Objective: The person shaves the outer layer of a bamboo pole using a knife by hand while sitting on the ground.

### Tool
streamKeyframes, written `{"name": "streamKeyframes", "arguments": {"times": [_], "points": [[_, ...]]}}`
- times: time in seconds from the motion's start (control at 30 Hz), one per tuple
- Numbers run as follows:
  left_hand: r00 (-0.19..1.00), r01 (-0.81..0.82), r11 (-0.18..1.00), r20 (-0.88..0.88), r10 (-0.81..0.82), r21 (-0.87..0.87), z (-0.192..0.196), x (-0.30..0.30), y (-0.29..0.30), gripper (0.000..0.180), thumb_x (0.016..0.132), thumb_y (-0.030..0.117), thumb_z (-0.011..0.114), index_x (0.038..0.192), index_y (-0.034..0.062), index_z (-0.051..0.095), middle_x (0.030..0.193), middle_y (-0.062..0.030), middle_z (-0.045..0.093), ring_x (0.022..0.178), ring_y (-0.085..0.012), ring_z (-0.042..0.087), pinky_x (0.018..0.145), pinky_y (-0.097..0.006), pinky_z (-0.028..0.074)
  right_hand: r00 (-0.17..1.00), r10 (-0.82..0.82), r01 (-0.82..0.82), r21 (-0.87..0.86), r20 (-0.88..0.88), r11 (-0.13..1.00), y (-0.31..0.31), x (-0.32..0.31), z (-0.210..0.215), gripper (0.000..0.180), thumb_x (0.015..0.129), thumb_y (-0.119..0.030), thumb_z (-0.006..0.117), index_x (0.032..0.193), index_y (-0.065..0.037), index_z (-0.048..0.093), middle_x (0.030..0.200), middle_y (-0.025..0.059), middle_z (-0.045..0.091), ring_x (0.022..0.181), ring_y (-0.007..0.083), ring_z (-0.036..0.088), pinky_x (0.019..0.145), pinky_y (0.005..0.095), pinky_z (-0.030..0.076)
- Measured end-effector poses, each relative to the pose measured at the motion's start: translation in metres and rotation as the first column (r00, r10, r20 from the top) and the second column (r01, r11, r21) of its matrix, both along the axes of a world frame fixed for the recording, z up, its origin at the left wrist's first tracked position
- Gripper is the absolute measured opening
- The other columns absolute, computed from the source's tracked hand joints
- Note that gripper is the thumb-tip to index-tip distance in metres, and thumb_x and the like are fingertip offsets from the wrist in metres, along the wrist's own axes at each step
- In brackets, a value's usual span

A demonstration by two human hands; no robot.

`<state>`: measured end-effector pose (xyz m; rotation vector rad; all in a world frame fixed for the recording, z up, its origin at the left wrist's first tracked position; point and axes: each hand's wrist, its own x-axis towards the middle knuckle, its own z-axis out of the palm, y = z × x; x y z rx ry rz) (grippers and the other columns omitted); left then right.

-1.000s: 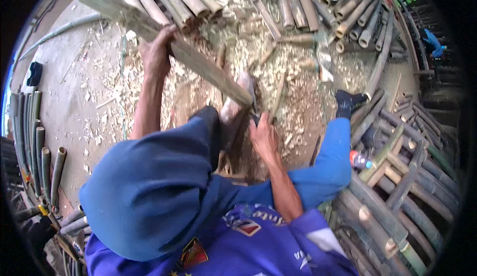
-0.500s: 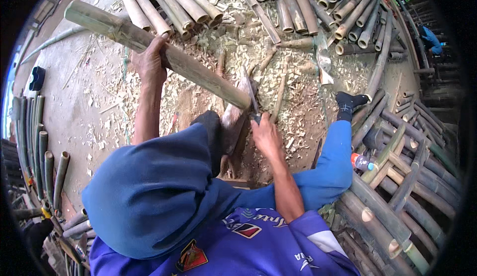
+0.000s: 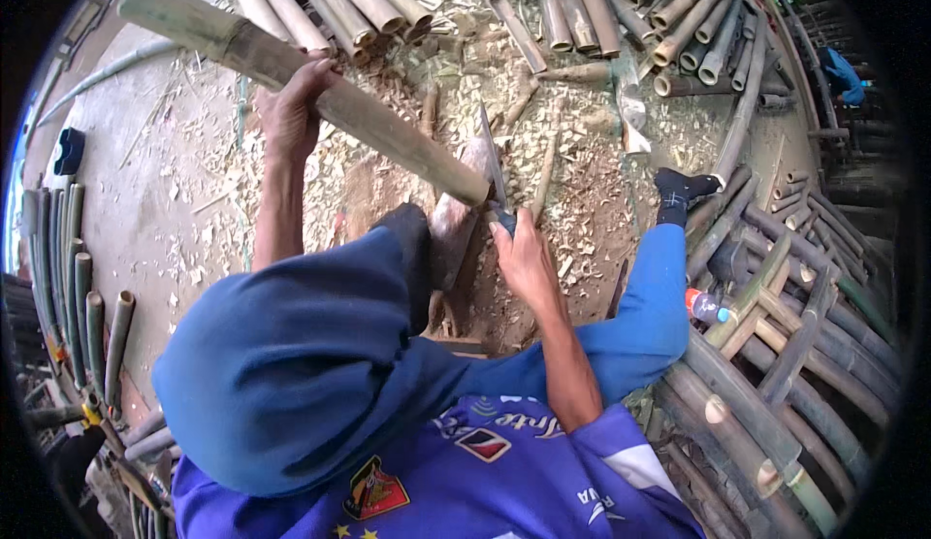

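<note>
A thick bamboo pole [image 3: 398,146] slants from the upper left down to the middle. My left hand [image 3: 294,107] is closed around it partway along. Its lower end rests at a worn wooden block [image 3: 452,238] in front of me, beside my dark-socked foot. My right hand [image 3: 524,260] is closed on the dark handle of a knife [image 3: 495,165]. The narrow blade points away from me, close beside the pole's lower end; I cannot tell whether they touch.
Pale wood chips [image 3: 582,204] litter the ground. Cut bamboo tubes [image 3: 339,5] lie along the far side, with more piled at the far right [image 3: 698,30]. A bamboo rack [image 3: 776,345] and a plastic bottle [image 3: 706,306] are at right. Upright bamboo pieces [image 3: 95,335] stand at left.
The knife and my right hand have shifted slightly away from me. My left hand has moved a little farther away too, and the pole has shifted slightly up and left.
</note>
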<state>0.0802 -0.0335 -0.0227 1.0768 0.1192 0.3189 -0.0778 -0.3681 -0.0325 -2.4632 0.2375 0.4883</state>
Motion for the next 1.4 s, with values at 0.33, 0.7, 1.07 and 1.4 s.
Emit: {"name": "streamKeyframes", "arguments": {"times": [0.33,0.7,1.07,1.4], "points": [[0.986,0.130,0.990,0.101,-0.134,0.048,0.011,-0.001,-0.014,0.061,0.076,0.005,0.082,0.126,-0.0052,0.049,0.103,-0.0177,0.067,0.090,-0.0256,0.070,0.085,-0.040,0.060,0.997,-0.004,0.011,-0.099,0.073,0.995,-0.016,-0.002,-0.054,0.045,0.101,-0.037,0.054,0.118,0.003,0.045,0.086,0.0274,0.067,0.076,0.0472,0.067,0.070,0.0576,0.050],[0.916,-0.394,0.919,-0.079,0.393,0.011,0.010,-0.015,-0.006,0.029,0.078,0.005,0.083,0.098,-0.0039,0.064,0.087,-0.0115,0.068,0.073,-0.0200,0.068,0.068,-0.034,0.058,0.786,-0.112,-0.072,0.271,0.608,0.960,0.013,-0.011,0.027,0.030,0.097,-0.022,0.064,0.109,-0.001,0.046,0.070,0.0205,0.065,0.068,0.0413,0.068,0.054,0.0469,0.052],[0.956,-0.289,0.956,-0.037,0.291,0.057,0.021,-0.032,-0.003,0.039,0.075,0.008,0.085,0.103,-0.0056,0.061,0.090,-0.0126,0.066,0.078,-0.0206,0.067,0.073,-0.034,0.057,0.883,-0.068,-0.072,0.277,0.465,0.958,0.033,-0.008,0.076,0.027,0.098,-0.022,0.061,0.111,-0.002,0.047,0.086,0.0265,0.067,0.077,0.0464,0.068,0.063,0.0506,0.052],[0.989,-0.145,0.987,0.020,0.144,0.067,0.031,-0.026,-0.006,0.048,0.078,0.009,0.083,0.116,-0.0029,0.056,0.101,-0.0140,0.066,0.090,-0.0221,0.068,0.080,-0.035,0.060,0.996,-0.022,0.020,0.023,0.091,1.000,0.010,0.002,0.029,0.037,0.098,-0.031,0.060,0.114,-0.001,0.046,0.080,0.0261,0.066,0.075,0.0474,0.067,0.062,0.0526,0.052]]}}
